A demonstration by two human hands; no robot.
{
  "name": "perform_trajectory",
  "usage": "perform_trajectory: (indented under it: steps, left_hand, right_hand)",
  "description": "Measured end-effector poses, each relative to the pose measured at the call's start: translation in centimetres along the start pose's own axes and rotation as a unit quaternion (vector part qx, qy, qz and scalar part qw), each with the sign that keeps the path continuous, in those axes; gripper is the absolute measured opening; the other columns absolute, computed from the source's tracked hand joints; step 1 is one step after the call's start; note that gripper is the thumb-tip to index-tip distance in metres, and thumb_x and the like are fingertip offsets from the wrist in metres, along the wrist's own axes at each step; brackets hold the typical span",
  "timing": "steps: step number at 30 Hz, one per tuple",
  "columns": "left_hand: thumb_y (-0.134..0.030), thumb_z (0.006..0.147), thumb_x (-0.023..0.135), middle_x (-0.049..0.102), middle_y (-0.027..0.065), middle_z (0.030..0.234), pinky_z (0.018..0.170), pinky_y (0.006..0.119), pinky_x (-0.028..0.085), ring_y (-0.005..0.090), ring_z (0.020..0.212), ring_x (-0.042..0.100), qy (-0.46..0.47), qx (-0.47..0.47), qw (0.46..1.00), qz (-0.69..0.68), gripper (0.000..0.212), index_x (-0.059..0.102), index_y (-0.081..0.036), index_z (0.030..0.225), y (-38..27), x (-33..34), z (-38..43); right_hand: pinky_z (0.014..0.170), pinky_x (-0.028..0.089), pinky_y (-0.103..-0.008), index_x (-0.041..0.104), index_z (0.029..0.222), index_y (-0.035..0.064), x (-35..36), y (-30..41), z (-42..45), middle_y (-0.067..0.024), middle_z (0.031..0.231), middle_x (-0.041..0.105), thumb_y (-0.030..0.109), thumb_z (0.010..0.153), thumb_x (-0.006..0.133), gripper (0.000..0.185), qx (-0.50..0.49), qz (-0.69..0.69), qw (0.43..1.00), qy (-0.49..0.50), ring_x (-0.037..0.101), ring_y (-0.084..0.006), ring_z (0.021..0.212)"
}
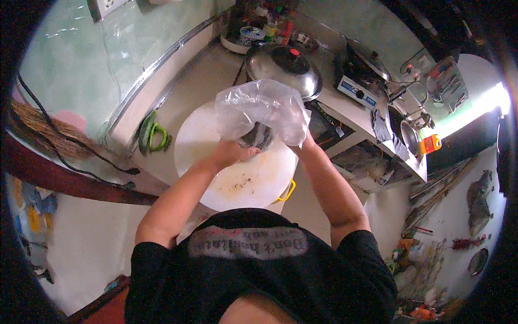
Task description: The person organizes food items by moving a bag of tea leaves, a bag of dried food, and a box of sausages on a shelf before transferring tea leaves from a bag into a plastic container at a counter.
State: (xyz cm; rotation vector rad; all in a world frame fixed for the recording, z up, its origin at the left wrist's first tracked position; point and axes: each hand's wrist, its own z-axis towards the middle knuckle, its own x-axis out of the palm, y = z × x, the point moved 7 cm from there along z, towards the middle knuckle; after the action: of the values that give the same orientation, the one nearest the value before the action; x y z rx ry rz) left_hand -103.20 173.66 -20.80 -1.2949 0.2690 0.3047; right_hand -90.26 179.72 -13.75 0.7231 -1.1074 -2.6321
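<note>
Over a round white cutting board (194,137), a clear plastic bag (259,97) is held up, puffed and crumpled. My left hand (236,154) grips its lower edge, around a dark bunch (259,137) that shows through the plastic; what the bunch is, I cannot tell. My right hand (293,127) is covered by the bag up to the wrist, and its fingers are blurred behind the film. Small dark scraps (243,184) lie on the stained front part of the board.
Green cucumber-like vegetables (153,133) lie on the counter at left. A domed steel lid (279,69) sits behind the bag. Further right are a cooker (358,92) and a sink (408,131). A yellow handle (288,191) juts out beside the board. Black cables (81,150) hang at left.
</note>
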Motion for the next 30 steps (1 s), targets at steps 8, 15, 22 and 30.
perform_trajectory:
  steps: [8,15,22,30]
  left_hand:
    - [-0.017,0.060,0.074,0.049,0.0149,0.115,0.090,0.034,0.037,0.0264,0.103,0.048,0.024,0.012,0.999,-0.017,0.065,0.045,-0.002,0.116,0.4,0.2,0.0]
    - [-0.016,0.074,0.062,0.053,0.0134,0.110,0.086,0.033,0.040,0.0248,0.100,0.052,-0.057,-0.002,0.997,-0.046,0.042,0.049,-0.004,0.112,2.5,-1.3,1.6]
    - [-0.014,0.084,0.047,0.059,0.0143,0.097,0.081,0.035,0.040,0.0270,0.092,0.055,-0.120,0.089,0.989,0.019,0.022,0.056,-0.004,0.101,1.0,-2.4,1.3]
    - [-0.011,0.086,0.044,0.058,0.0163,0.090,0.077,0.037,0.041,0.0320,0.088,0.053,-0.188,0.158,0.950,0.194,0.018,0.056,-0.001,0.095,0.5,-2.9,0.6]
  right_hand:
    - [0.081,0.045,-0.0312,0.044,0.117,0.0061,1.3,-4.8,-0.9,-0.0074,0.109,0.052,0.027,0.088,0.042,0.035,0.239,0.341,0.909,-0.030,0.053,-0.0191,0.094]
    - [0.083,0.041,-0.0298,0.044,0.115,0.0026,-0.8,0.4,0.0,-0.0098,0.112,0.049,0.008,0.073,0.065,0.048,-0.122,-0.119,0.985,-0.002,0.048,-0.0182,0.098]
    - [0.086,0.038,-0.0363,0.047,0.105,-0.0034,-1.0,-5.8,-4.7,-0.0205,0.106,0.052,0.009,0.068,0.063,0.043,0.134,-0.164,0.975,0.072,0.051,-0.0320,0.100]
    - [0.082,0.042,-0.0354,0.060,0.090,-0.0011,-1.5,0.2,-2.7,-0.0178,0.102,0.057,0.004,0.075,0.052,0.017,0.101,-0.208,0.973,-0.026,0.053,-0.0326,0.096]
